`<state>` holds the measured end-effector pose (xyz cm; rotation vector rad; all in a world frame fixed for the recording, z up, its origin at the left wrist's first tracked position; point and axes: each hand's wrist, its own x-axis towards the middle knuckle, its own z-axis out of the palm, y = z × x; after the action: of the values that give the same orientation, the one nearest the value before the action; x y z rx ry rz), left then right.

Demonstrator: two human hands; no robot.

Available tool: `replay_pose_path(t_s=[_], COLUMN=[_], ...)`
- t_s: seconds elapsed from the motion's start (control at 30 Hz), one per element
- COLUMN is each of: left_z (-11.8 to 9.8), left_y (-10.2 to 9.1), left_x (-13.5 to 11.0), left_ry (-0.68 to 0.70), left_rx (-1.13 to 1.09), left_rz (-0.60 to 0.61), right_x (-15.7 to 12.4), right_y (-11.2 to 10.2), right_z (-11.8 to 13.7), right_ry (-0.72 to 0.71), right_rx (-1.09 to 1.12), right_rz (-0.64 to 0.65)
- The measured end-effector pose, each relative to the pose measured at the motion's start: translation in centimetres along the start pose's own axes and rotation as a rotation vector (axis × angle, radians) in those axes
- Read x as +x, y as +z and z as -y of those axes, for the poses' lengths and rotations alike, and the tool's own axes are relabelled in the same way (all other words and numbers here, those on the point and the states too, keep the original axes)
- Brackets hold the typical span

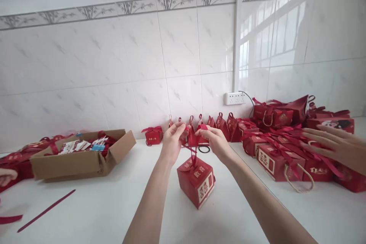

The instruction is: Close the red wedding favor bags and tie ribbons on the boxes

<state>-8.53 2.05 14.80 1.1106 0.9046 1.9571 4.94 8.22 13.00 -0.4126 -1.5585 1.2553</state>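
In the middle of the head view a red gift box (188, 183) with cream panels and gold characters stands at an angle, its lower corner towards me. A dark red ribbon (194, 158) rises from the top of the box to my fingers. My left hand (172, 141) pinches one end of it, and my right hand (215, 141) pinches the other, a little apart. Both hands are closed above the box. Just behind them lies a black ring (204, 149) on the white table (228, 213).
A cardboard carton (71, 167) with small packets stands left. Loose ribbon strips (47, 210) lie nearby. Several red boxes (280, 160) with rope handles are piled right, others line the wall. Another person's hand (337, 146) reaches over the pile; another hand (7, 177) shows far left.
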Motion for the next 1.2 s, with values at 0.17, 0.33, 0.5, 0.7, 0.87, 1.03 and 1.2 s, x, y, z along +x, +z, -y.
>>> replay_pose_path(t_s=[0.17, 0.33, 0.5, 0.7, 0.87, 1.03, 1.2], left_z=[-1.5, -2.9, -2.9, -3.0, -3.4, -3.9, -4.6], left_y=[0.3, 0.0, 0.1, 0.3, 0.5, 0.0, -0.3], left_x=[-0.1, -0.8, -1.1, -1.4, -1.7, -1.3, -1.1], left_ry=[-0.11, -0.051, 0.09, 0.21, 0.284, 0.399, 0.444], left_rx=[-0.082, -0.029, 0.173, 0.211, 0.163, 0.118, 0.139], left_rz=[0.085, 0.135, 0.046, -0.069, -0.082, -0.12, -0.134], right_x=[0.3, 0.2, 0.3, -0.6, -1.3, -1.4, -1.8], right_y=[0.9, 1.1, 1.7, 1.1, 0.5, -0.5, -1.5], right_z=[1.3, 2.5, 3.1, 4.5, 5.6, 6.4, 7.4], right_ry=[0.021, 0.066, 0.014, -0.133, -0.174, -0.233, -0.28], right_rx=[0.147, 0.364, 0.134, 0.277, 0.266, 0.303, 0.266], right_rz=[0.098, 0.236, 0.094, 0.04, 0.034, -0.032, -0.034])
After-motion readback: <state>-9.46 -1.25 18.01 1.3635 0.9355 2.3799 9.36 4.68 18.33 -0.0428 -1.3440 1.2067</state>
